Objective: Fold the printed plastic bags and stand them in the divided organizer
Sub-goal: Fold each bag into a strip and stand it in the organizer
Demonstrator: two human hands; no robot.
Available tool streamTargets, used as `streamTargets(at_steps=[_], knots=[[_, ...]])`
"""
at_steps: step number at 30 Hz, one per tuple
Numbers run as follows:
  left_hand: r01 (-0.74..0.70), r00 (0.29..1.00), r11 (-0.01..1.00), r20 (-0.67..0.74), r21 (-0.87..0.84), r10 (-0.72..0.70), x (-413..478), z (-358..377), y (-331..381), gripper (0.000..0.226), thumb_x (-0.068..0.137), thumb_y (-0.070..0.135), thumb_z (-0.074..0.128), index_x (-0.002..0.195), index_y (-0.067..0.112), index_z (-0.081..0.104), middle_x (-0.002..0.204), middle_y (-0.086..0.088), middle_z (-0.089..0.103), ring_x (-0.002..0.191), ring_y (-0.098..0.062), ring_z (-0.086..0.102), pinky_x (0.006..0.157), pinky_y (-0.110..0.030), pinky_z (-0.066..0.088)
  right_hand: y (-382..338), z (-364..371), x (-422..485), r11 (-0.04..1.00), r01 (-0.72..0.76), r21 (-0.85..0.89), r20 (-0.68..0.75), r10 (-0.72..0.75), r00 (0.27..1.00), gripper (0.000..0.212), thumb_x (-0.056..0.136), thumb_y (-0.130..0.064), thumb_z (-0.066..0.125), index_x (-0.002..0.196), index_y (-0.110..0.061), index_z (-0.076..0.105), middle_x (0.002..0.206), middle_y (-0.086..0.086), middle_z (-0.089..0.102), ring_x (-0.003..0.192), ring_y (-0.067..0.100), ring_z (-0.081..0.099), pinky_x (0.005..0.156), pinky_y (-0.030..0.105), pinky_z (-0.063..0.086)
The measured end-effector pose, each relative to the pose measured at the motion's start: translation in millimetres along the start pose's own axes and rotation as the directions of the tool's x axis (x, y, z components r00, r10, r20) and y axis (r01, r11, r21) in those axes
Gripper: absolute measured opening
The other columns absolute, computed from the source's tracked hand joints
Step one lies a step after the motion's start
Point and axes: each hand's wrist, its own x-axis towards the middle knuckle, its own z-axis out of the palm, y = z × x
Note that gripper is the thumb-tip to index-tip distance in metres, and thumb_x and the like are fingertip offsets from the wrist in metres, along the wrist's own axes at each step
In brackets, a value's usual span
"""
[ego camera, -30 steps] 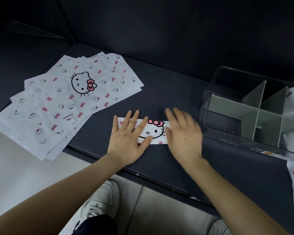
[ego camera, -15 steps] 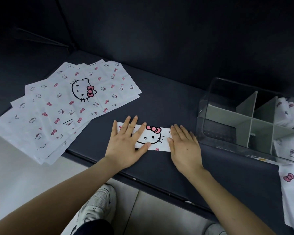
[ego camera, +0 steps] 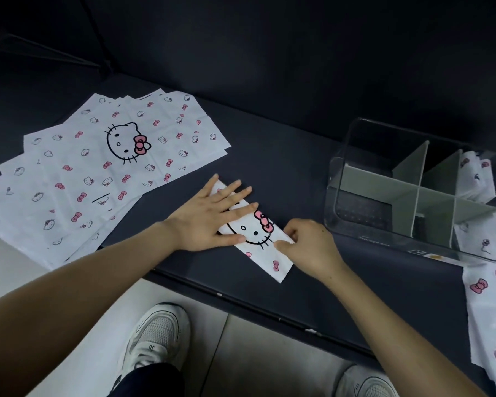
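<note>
On the dark table (ego camera: 298, 173), a folded bag strip (ego camera: 258, 242) under two hands.
Left hand (ego camera: 209, 222) presses flat, fingers spread; right hand (ego camera: 309, 247) pinches the strip's edge.

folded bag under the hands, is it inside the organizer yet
No, the folded bag lies flat on the dark surface, outside the organizer, with the left hand pressing it.

Left hand (ego camera: 209, 219) covers the 10 o'clock end of the folded bag (ego camera: 258, 239). Loose bag (ego camera: 487, 296) at 4 o'clock runs off frame; organizer (ego camera: 378, 181) label too small to read.
</note>
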Motion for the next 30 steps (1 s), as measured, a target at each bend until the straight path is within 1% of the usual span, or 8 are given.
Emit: streamTargets(at_steps=[2,5,9,15,19,21,24,30], knots=[[0.054,0.988,0.998,-0.143,0.016,-0.051,-3,-4,11,0.068,0.093,0.063,0.032,0.144,0.018,0.041,0.154,-0.011,0.03,0.144,-0.027,0.021,0.116,-0.052,0.007,2,4,-13,0.96,-0.104,0.26,0.059,0.092,0.994,0.014,0.082,-0.012,0.066,0.072,-0.01,0.057,0.072,0.002,0.064,0.055,0.013,0.056,0.046,0.022,0.04],[0.069,0.894,0.944,-0.4,-0.322,-0.202,-22,-3,49,0.047,0.089,0.045,0.055,0.117,0.01,0.066,0.136,-0.009,0.055,0.13,-0.025,0.047,0.11,-0.043,0.032,5,6,-27,0.805,-0.261,0.532,0.132,0.226,0.965,0.019,0.081,-0.002,0.068,0.068,-0.005,0.054,0.075,0.012,0.069,0.043,0.012,0.059,0.039,0.024,0.045],[-0.011,0.941,0.73,-0.254,-0.684,-0.224,-45,6,86,0.044,0.087,0.033,0.06,0.125,0.012,0.062,0.134,0.002,0.058,0.13,-0.008,0.048,0.11,-0.029,0.036,-2,4,-32,0.523,-0.455,0.721,0.323,0.327,0.888,0.02,0.081,0.002,0.07,0.072,-0.003,0.053,0.073,0.013,0.067,0.046,0.012,0.064,0.041,0.021,0.048],[0.146,0.904,0.78,-0.238,-0.608,-0.355,-36,8,91,0.043,0.092,0.049,0.048,0.123,0.023,0.064,0.115,0.011,0.068,0.105,-0.002,0.061,0.089,-0.015,0.045,-13,-12,-34,0.195,-0.576,0.794,0.53,0.241,0.813,0.009,0.088,-0.002,0.062,0.079,-0.002,0.063,0.057,0.005,0.068,0.046,0.008,0.063,0.042,0.015,0.048],[0.407,0.796,0.602,-0.056,-0.687,-0.603,-25,-3,94,0.054,0.098,0.051,0.034,0.088,0.008,0.064,0.06,0.005,0.054,0.062,-0.015,0.052,0.064,-0.03,0.044,-9,-21,-27,0.465,-0.399,0.79,0.291,0.288,0.912,0.031,0.094,-0.041,0.054,0.09,-0.011,0.064,0.073,0.003,0.072,0.06,0.011,0.066,0.05,0.022,0.049],[0.487,0.75,0.492,0.057,-0.721,-0.659,-20,-9,91,0.05,0.1,0.042,0.037,0.081,-0.001,0.055,0.058,0.001,0.047,0.058,-0.015,0.046,0.068,-0.036,0.042,-7,-22,-23,0.631,-0.196,0.75,0.078,0.21,0.975,0.023,0.093,-0.044,0.054,0.094,-0.024,0.065,0.091,-0.008,0.071,0.078,0.006,0.063,0.063,0.021,0.047],[0.514,0.715,0.402,0.119,-0.758,-0.689,-14,-16,86,0.044,0.101,0.037,0.037,0.091,0.0,0.058,0.08,-0.008,0.064,0.077,-0.024,0.058,0.075,-0.035,0.043,-8,-12,-15,0.73,-0.046,0.682,0.042,0.023,0.999,0.021,0.088,-0.028,0.066,0.109,-0.028,0.062,0.103,-0.015,0.067,0.087,0.0,0.061,0.075,0.015,0.047],[0.558,0.659,0.294,0.2,-0.776,-0.725,-4,-25,81,0.034,0.103,0.034,0.036,0.077,0.015,0.05,0.07,0.006,0.051,0.072,-0.016,0.048,0.069,-0.031,0.037,-8,11,15,0.846,-0.053,0.53,-0.055,0.097,0.994,0.014,0.087,-0.029,0.067,0.074,-0.024,0.069,0.077,-0.008,0.072,0.078,0.009,0.067,0.077,0.037,0.054]])
